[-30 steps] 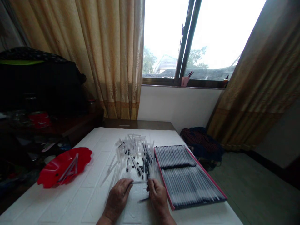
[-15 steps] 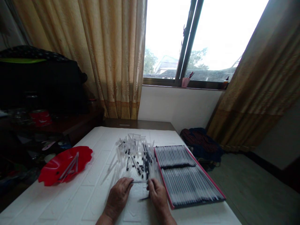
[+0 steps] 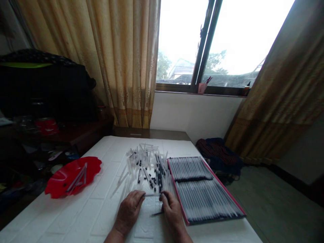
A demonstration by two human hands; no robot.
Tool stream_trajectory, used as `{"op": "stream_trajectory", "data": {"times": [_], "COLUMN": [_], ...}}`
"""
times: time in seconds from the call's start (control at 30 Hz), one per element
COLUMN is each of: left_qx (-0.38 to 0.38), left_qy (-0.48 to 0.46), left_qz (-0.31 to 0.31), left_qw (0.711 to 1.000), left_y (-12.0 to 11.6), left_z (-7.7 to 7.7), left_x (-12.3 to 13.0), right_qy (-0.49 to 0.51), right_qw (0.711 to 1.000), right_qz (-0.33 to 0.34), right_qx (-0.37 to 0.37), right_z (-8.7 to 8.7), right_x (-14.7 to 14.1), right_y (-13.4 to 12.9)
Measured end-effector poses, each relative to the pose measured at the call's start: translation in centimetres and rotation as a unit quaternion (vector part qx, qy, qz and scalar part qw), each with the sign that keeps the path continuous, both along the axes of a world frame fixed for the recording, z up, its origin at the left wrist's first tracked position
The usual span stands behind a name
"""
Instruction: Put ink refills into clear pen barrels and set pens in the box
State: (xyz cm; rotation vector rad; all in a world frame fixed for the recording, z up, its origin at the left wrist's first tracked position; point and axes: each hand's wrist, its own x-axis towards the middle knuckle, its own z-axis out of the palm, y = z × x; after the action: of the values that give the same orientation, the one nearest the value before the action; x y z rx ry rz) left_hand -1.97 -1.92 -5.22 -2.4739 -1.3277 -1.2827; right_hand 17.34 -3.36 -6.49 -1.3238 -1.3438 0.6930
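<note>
Between my two hands a slim pen lies level above the white table. My left hand pinches its left end, and my right hand pinches the other end. A dark slender piece sticks out to the left beneath my right hand; whether that hand holds it I cannot tell. Just beyond my fingers spreads a pile of clear pen barrels, with small black caps and dark pen parts among them. Right of my right hand, a pink-edged tray holds rows of pens with black ends.
A red wavy-edged plate with a few clear barrels sits on the left of the white table. A dark cabinet stands beyond it. A pink cup is on the windowsill. Dark cloth lies beyond the table's right edge.
The whole view has shifted slightly, so things appear a little further right. Both hands keep the same pinch on the pen, with hardly any movement.
</note>
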Motion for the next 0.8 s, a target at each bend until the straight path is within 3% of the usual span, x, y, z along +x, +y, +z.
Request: {"op": "stream_trajectory", "data": {"times": [0.17, 0.43, 0.8], "left_qx": [0.0, 0.0, -0.002], "left_qy": [0.003, 0.01, 0.01], "left_qz": [-0.003, 0.0, -0.005], "left_qw": [1.0, 1.0, 1.0], "left_y": [0.0, 0.0, -0.2], "left_z": [0.0, 0.1, 0.4], "left_x": [0.0, 0.1, 0.1], "right_qy": [-0.013, 0.014, -0.004], "right_qw": [1.0, 1.0, 1.0], "right_qz": [-0.01, 0.006, -0.008], "right_qx": [-0.006, 0.007, -0.016], "right_z": [0.4, -0.6, 0.5], "right_x": [-0.1, 0.1, -0.1], "right_y": [-0.1, 0.0, -0.1]}}
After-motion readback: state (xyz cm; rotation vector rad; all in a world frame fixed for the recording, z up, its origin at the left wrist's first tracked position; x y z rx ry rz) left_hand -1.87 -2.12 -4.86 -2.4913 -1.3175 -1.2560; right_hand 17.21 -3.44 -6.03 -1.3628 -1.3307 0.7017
